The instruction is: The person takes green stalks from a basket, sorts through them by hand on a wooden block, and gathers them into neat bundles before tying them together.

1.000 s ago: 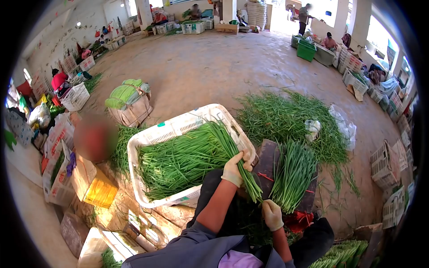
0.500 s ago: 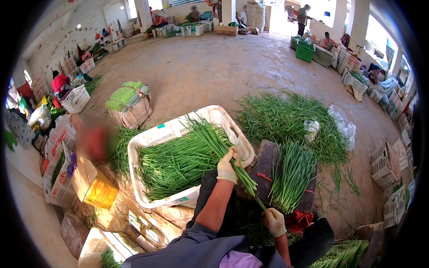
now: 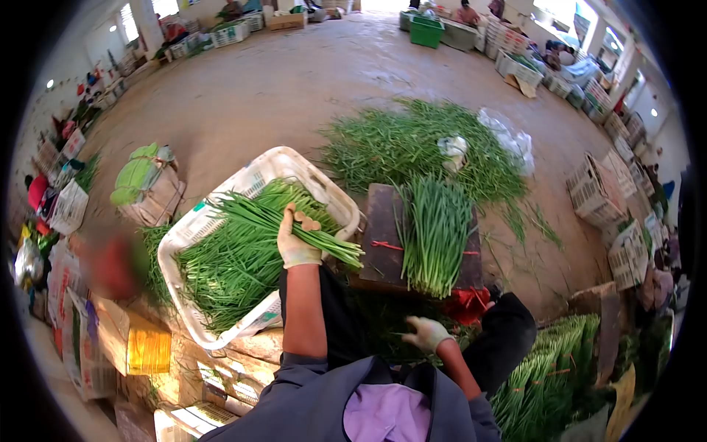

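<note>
My left hand (image 3: 298, 239), in a pale glove with bare fingertips, is closed around a bunch of chives (image 3: 250, 215). The cut ends of the bunch point right. Beneath it stands a white plastic crate (image 3: 174, 283) with more chives inside. My right hand (image 3: 427, 333), gloved the same way, is held low over my lap, fingers apart and with nothing seen in it. A thick pile of chives (image 3: 436, 239) lies on a dark board (image 3: 381, 221) just beyond that hand. A red tie (image 3: 387, 245) lies across the board and partly under the pile.
Loose greens (image 3: 398, 147) are heaped on the floor ahead, near a white plastic bag (image 3: 508, 140). Tied bunches (image 3: 549, 368) stand at lower right. A wrapped bundle (image 3: 151, 188) sits beyond the crate. A co-worker (image 3: 114, 261) is at left. White crates (image 3: 598, 190) line the right side.
My left hand has moved the bunch left over the crate and turned it flatter. My right hand has come away from the stalk ends, its fingers now spread. The view has shifted right and down.
</note>
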A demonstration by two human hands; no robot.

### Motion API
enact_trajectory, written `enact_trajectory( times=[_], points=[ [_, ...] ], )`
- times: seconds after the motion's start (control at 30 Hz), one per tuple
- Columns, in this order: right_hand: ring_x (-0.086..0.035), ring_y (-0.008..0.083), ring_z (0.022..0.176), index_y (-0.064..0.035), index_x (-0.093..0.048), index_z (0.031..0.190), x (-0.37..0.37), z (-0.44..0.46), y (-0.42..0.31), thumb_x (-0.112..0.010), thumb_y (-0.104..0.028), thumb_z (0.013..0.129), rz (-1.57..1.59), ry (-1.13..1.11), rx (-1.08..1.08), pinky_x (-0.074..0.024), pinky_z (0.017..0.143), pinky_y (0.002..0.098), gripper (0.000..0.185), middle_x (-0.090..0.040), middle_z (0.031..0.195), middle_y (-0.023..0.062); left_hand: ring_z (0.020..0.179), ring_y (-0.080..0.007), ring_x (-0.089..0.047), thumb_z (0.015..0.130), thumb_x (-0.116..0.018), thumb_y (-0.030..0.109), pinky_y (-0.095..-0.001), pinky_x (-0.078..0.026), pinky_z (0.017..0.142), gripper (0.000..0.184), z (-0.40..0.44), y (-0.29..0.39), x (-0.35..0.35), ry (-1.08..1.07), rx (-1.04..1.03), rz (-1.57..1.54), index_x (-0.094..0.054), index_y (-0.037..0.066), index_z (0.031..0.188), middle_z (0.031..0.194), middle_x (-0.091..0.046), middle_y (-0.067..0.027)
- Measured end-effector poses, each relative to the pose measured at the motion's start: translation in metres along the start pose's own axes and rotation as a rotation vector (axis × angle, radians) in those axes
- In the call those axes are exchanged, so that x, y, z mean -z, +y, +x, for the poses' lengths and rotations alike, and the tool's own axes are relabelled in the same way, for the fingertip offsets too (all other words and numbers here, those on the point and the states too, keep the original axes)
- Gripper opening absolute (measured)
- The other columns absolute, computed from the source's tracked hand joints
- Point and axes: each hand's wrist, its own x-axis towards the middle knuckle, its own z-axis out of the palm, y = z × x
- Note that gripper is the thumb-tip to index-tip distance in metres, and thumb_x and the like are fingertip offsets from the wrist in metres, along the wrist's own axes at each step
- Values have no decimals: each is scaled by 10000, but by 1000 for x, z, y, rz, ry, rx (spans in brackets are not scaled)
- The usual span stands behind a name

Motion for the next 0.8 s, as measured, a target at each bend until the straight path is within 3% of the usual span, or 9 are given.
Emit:
enact_trajectory(
  times=[0.03,0.1,0.27,0.37,0.43,0.53,0.63,0.73,0.8],
  points=[
    [-653,356,1015,-28,-655,1149,10,12,-12,-671,-324,883,2,121,40,-518,883,396,398,-687,1106,187,570,-137,-463,1006,-536,253,-327,-400,575,161,0,-1,1,-24,36,-4,-591,125,1086,770,-567,7],
    [-662,328,1027,-19,-654,1145,40,34,-48,-687,-267,885,376,325,83,-514,898,364,361,-692,1087,185,568,-143,-455,999,-552,244,-325,-391,573,173,-4,-4,-1,-105,95,-2,-591,114,1107,776,-570,3],
    [-670,272,1003,2,-642,1142,78,76,-104,-647,-210,922,692,463,150,-505,888,333,306,-694,1062,177,539,-83,-368,991,-564,237,-273,-302,539,200,-16,-6,-10,-188,222,-84,-605,81,1108,725,-498,21],
    [-674,229,973,14,-632,1167,69,93,-111,-607,-210,953,745,339,206,-514,871,325,311,-702,1043,150,520,-83,-365,990,-562,232,-267,-300,531,210,-14,-4,-9,-249,253,-176,-602,66,1112,714,-495,23],
    [-664,172,934,19,-638,1155,59,95,-115,-590,-189,965,1054,139,23,-532,796,307,286,-694,993,107,503,-77,-366,992,-553,223,-261,-295,520,216,-12,-4,-6,-223,255,-203,-613,53,1112,701,-491,23],
    [-654,134,825,22,-650,1106,48,95,-125,-593,-171,963,1255,99,8,-530,697,274,246,-678,891,67,504,-70,-381,998,-540,217,-262,-297,508,225,-8,-5,-3,-239,277,-261,-637,45,1105,700,-522,13],
    [-648,139,724,25,-666,1031,47,100,-123,-609,-166,955,1225,-1,-1,-520,641,265,213,-676,822,51,503,-69,-380,1001,-536,220,-264,-301,509,228,-7,-6,-3,-236,301,-270,-635,44,1106,704,-527,11],
    [-638,146,651,11,-679,935,39,95,-110,-631,-178,934,1135,46,2,-518,629,277,195,-675,762,63,512,-69,-383,1003,-532,223,-262,-307,518,229,-7,-3,-5,-224,291,-275,-633,48,1110,712,-514,14],
    [-669,235,683,-4,-688,904,11,90,-70,-632,-194,906,630,178,80,-533,663,347,198,-693,801,132,519,-69,-387,1004,-531,222,-261,-310,524,222,-7,1,-6,-239,281,-287,-626,52,1109,718,-513,15]
  ],
)
